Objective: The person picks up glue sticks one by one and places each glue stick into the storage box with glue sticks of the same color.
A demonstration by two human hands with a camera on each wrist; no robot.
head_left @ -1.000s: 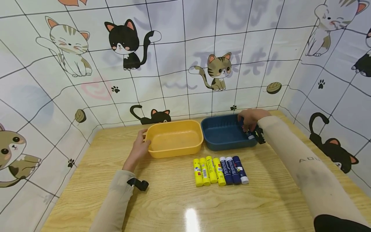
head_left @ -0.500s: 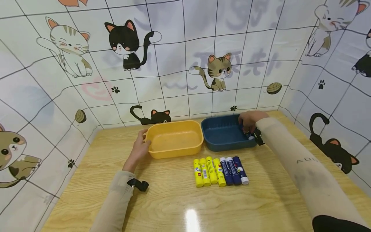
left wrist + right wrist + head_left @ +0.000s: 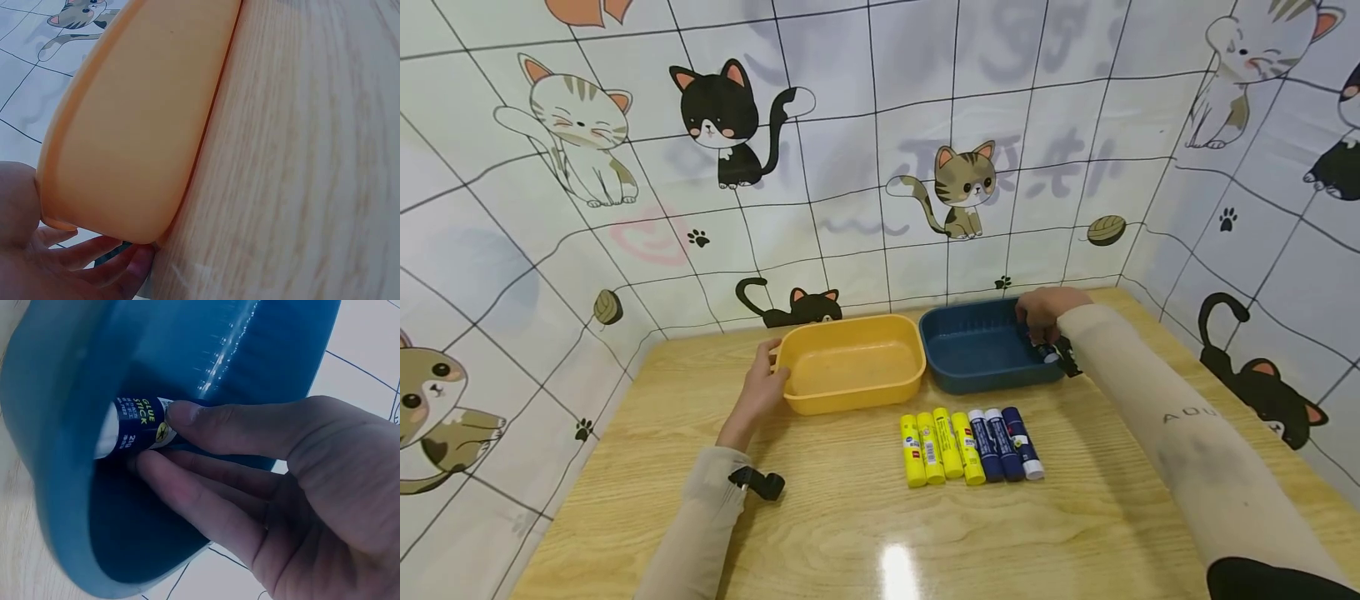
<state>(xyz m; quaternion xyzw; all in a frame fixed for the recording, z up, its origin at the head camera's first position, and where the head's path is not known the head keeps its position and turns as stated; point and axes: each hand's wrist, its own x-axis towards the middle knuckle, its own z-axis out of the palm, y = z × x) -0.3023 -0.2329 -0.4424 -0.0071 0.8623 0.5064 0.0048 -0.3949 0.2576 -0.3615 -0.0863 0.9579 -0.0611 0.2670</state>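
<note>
While the left hand grips the left end of the yellow tray, thumb over the rim and fingers bent along the outside, the right hand works inside the blue tray. Right thumb and fingers nearly closed, pinching a dark blue glue stick close to that tray's right end; label reads "GLUE STICK", white end toward the front right corner. Whether the stick touches the tray floor: cannot tell.

Both trays sit close to the back edge of the wooden table, ends side by side, yellow to the left. Between them and the viewer, a row on the bare wood: four yellow sticks at left, three navy sticks at right. Of the navy ones, two point white ends to the back edge; the rightmost is reversed. Behind: cat-patterned wall covering.
</note>
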